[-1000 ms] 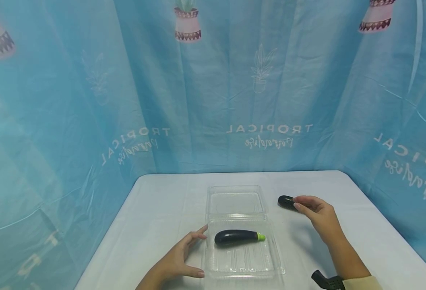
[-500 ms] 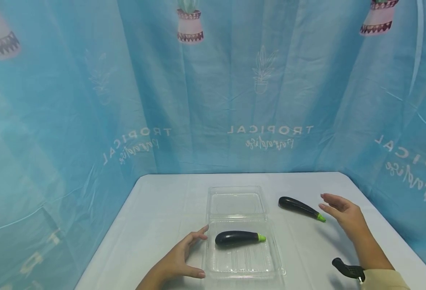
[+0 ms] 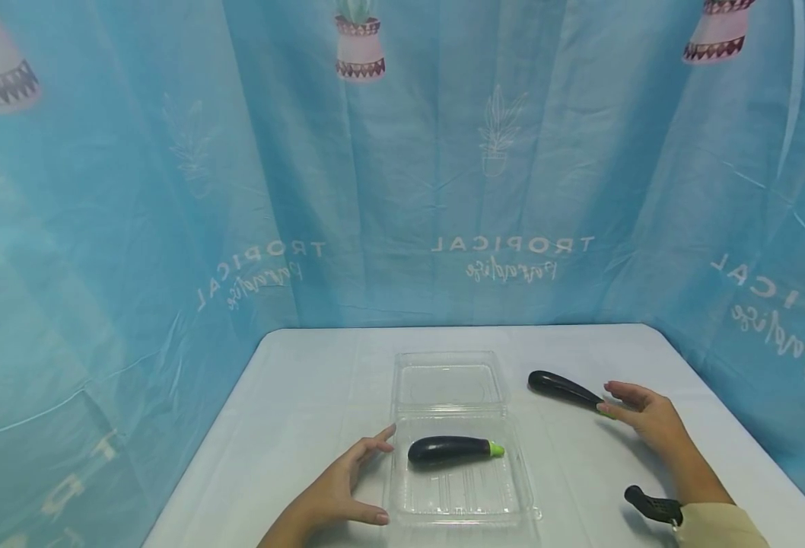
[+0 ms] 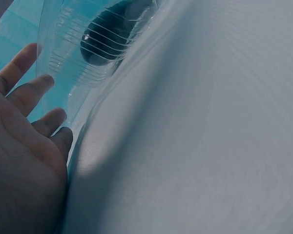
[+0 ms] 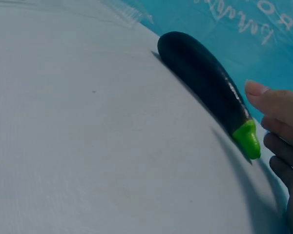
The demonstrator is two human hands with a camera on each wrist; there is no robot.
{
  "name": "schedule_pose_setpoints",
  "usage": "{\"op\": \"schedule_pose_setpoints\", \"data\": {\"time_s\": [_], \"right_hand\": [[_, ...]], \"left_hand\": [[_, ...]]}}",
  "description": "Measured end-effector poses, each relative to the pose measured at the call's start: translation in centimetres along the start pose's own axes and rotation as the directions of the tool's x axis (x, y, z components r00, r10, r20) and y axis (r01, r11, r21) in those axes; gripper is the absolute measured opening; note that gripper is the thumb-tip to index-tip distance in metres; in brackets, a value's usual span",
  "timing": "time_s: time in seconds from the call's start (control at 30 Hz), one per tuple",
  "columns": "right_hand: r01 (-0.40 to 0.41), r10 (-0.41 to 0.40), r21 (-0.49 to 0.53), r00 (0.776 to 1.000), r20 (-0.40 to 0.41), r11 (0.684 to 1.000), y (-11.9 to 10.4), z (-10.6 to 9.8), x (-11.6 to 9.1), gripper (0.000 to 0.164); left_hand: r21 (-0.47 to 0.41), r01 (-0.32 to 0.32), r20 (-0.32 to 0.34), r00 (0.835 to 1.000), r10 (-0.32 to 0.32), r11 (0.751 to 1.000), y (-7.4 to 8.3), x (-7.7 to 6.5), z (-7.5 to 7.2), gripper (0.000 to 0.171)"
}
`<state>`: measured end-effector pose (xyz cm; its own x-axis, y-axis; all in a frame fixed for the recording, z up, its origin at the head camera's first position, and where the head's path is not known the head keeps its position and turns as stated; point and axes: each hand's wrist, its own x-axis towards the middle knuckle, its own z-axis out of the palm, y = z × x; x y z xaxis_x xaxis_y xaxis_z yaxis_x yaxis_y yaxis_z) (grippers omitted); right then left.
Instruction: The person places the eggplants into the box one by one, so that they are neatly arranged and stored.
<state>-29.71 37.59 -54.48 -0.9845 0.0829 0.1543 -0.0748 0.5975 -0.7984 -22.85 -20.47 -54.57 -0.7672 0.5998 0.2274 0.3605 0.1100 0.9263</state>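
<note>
A clear plastic clamshell box [image 3: 464,498] lies with its lid folded back on the white table. Inside its base rests a dark eggplant [image 3: 447,450] with a green stem end pointing right. My left hand [image 3: 334,487] is spread beside the box, fingertips right at its left rim. A second eggplant [image 3: 561,387] lies on the table to the right of the box, green end toward me. My right hand [image 3: 649,418] is at that end, thumb and fingers apart. In the right wrist view the thumb [image 5: 263,92] stands beside the green tip [image 5: 249,140], with a gap between.
The white table [image 3: 307,396] has rounded far corners. A blue printed curtain [image 3: 402,190] encloses it at the back and both sides. A black strap-like piece [image 3: 652,506] sticks out at my right wrist, by the beige sleeve [image 3: 717,525].
My right hand drew back to the right from over the second eggplant, then came slightly left and nearer to its green end. The left hand and the box stay in place.
</note>
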Motion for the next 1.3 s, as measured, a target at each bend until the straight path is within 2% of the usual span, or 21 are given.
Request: {"op": "schedule_pose_setpoints", "data": {"time_s": [0.4, 0.7, 1.1, 1.3], "right_hand": [[0.033, -0.033, -0.058, 0.999, 0.007, 0.998, -0.3, 1.4, 0.6, 0.065], [0.02, -0.02, -0.1, 1.0, -0.004, 0.995, -0.4, 1.8, 0.8, 0.054], [0.055, -0.059, -0.154, 0.998, -0.022, 0.987, -0.4, 2.0, 0.5, 0.049], [0.04, -0.048, -0.165, 0.998, -0.043, 0.985, -0.5, 2.0, 0.5, 0.047]], "left_hand": [[0.008, 0.039, -0.009, 0.999, -0.039, 0.999, 0.1, 0.0, -0.1, 0.091], [0.003, 0.006, 0.009, 1.0, -0.006, 1.0, -0.2, -0.1, -0.1, 0.088], [-0.005, -0.026, 0.012, 1.0, 0.026, 1.0, -0.4, -0.1, -0.2, 0.087], [-0.002, -0.043, 0.02, 0.999, 0.043, 0.999, -0.4, -0.1, -0.2, 0.087]]}}
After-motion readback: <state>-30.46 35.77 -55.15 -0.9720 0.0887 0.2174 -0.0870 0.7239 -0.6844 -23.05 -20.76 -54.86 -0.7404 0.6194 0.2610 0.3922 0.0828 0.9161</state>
